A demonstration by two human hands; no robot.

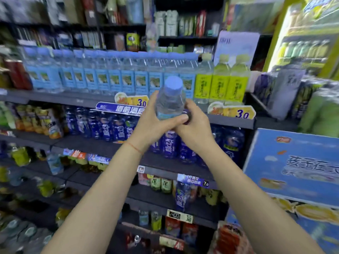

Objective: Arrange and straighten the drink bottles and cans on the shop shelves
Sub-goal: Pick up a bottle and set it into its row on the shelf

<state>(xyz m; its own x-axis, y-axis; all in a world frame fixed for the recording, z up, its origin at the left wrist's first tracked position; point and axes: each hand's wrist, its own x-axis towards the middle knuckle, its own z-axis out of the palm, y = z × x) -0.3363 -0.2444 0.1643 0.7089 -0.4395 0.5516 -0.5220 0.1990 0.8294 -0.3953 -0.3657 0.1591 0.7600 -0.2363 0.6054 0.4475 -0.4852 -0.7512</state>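
Note:
Both hands hold one clear water bottle [170, 99] with a pale blue cap, upright in front of the shelves. My left hand [156, 123] wraps round its lower body, thumb across the front. My right hand [192, 125] grips the bottle's right side and base. Behind it a row of matching blue-label water bottles [102, 76] lines the top drink shelf [60, 97], with yellow-label bottles [220, 81] at the row's right end. Dark blue drink bottles [106, 125] stand on the shelf below.
Lower shelves carry green tea bottles [161, 185], orange drinks [36, 120] and red cans [181, 230]. Yellow price tags [236, 111] hang on the shelf edge. A blue cardboard box [293, 167] stands at the right. A lit fridge [308, 43] is at the far right.

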